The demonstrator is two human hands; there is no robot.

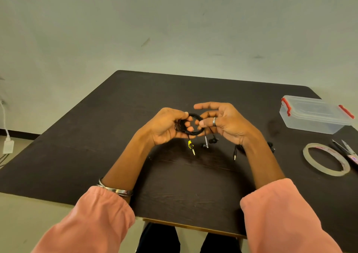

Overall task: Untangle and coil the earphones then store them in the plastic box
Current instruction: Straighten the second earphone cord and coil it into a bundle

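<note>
Earphones (191, 124) are held above the middle of the dark table (116, 117), wound into a small black coil between the two hands. The left hand (166, 126) grasps the left side of the coil, its thumb on top and its fingers curled under and through the ring. The right hand (222, 122) pinches the right side of the coil with the thumb and a bent finger – the other fingers are spread and loose, the forefinger pointing to the left above the coil. A ring (214, 121) is on one finger of this hand, and a metal bangle (116, 189) sits on the left wrist, just before the pink sleeve (93, 219). From the coil some ends hang down: a plug (191, 147) with a yellow mark, and the black earbuds (212, 140) with a small grey piece beside them. A second cable (237, 152) lies on the table under the right wrist, partly hidden; its plug points toward the person. The box (313, 115) – clear plastic, with red clips and the lid on it – stands near the far right corner, well apart from the hands. Nearer on the right lies a tape roll (310, 156), flat, and just beside it scissors (346, 150) at the table edge.
</note>
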